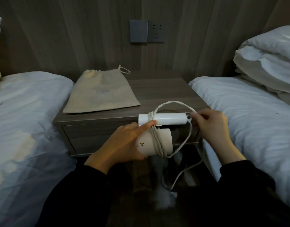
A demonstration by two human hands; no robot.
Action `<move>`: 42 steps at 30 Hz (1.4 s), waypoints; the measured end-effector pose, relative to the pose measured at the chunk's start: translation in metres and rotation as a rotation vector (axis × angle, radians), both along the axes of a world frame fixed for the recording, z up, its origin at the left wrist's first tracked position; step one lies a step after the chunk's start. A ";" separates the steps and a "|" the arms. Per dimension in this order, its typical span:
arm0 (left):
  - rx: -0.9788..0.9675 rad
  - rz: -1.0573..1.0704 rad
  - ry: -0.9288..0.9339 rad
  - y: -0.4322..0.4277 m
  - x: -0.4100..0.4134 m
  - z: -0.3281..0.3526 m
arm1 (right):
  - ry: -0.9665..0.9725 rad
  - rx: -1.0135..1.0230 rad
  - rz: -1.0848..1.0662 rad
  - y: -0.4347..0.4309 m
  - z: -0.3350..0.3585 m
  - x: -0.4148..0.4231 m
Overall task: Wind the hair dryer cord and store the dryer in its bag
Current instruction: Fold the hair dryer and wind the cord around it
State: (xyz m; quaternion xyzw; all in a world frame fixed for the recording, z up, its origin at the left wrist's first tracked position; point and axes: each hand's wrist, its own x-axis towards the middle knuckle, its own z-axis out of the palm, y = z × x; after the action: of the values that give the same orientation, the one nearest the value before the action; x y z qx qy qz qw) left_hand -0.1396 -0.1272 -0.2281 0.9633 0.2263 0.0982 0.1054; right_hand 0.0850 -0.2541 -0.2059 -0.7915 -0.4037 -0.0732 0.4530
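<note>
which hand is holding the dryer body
The left hand: it grips the dryer by its barrel. The right hand only pinches the cord near the handle's end.

Dark grey wood-grain bedside cabinet [165,89] with one front drawer, set between two beds. Left bed [31,115] in pale bluish-white sheets; right bed [249,115] likewise, with a stack of white pillows [270,63] at its head. On the wood-panelled wall [75,33], grey double switch [138,31] touching grey socket [156,31].
</note>
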 end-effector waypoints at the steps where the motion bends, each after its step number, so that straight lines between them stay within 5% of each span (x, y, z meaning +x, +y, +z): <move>1: -0.059 -0.013 -0.010 -0.001 0.000 0.001 | 0.115 0.067 0.046 -0.002 0.002 0.003; 7: -0.334 -0.062 -0.081 -0.012 0.001 0.009 | 0.902 0.249 0.270 -0.001 -0.018 0.019; 9: -0.473 -0.031 -0.174 -0.013 0.002 0.010 | 0.966 0.247 0.333 0.003 -0.028 0.016; 16: -0.674 0.065 -0.435 -0.007 0.001 0.013 | 0.696 -0.025 0.354 0.010 -0.023 -0.012; 26: -0.704 0.171 -0.522 -0.009 0.003 0.020 | 0.273 -0.260 0.434 0.004 0.008 -0.035; 32: -0.771 0.268 -0.595 -0.007 0.003 0.024 | 0.358 -0.199 0.347 0.008 0.008 -0.039; 42: -0.603 0.310 -0.591 -0.018 0.002 0.039 | 0.353 -0.253 0.325 0.001 0.025 -0.054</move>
State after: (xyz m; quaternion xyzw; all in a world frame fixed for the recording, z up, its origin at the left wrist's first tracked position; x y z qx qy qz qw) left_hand -0.1380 -0.1451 -0.1886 0.7750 0.3465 0.3133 0.4256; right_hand 0.0314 -0.2529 -0.1805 -0.7671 -0.4461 0.1907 0.4197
